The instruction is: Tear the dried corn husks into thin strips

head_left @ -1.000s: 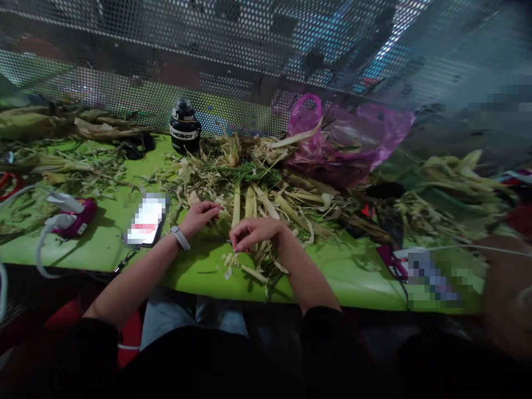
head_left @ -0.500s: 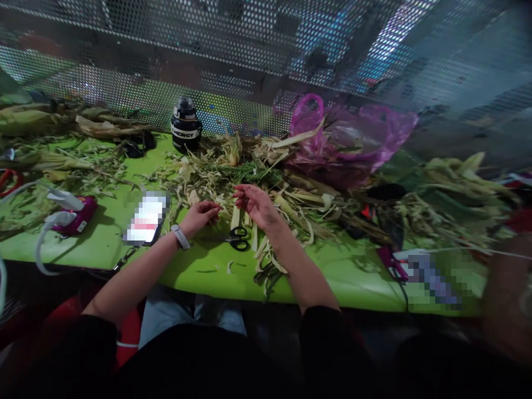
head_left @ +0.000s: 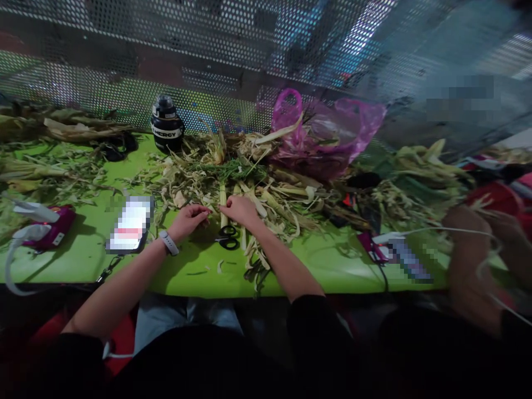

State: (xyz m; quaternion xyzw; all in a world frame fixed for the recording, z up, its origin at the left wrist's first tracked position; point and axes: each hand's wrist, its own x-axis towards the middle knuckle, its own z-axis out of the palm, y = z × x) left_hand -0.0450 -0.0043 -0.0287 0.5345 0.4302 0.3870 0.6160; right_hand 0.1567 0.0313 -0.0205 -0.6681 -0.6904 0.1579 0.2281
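A heap of dried husk strips and green stalks point(head_left: 233, 177) lies across the middle of a lime green table point(head_left: 195, 274). My left hand point(head_left: 189, 219), a watch on its wrist, rests at the near edge of the heap with fingers curled in a pinch. My right hand point(head_left: 239, 209) sits just to its right, fingers closed on a thin strip of husk; the fingertips of both hands nearly meet. Black-handled scissors point(head_left: 228, 237) lie on the table directly below the hands.
A phone point(head_left: 128, 226) lies left of my left hand. A black can point(head_left: 166, 124) stands at the back, a pink plastic bag point(head_left: 324, 133) to its right. A magenta device with white cable point(head_left: 44, 230) sits far left. Another person's arm point(head_left: 469, 266) is at the right.
My right hand left the scissors on the table, reached up over the heap, then came back down beside my left hand. The camera view shifted slightly right.
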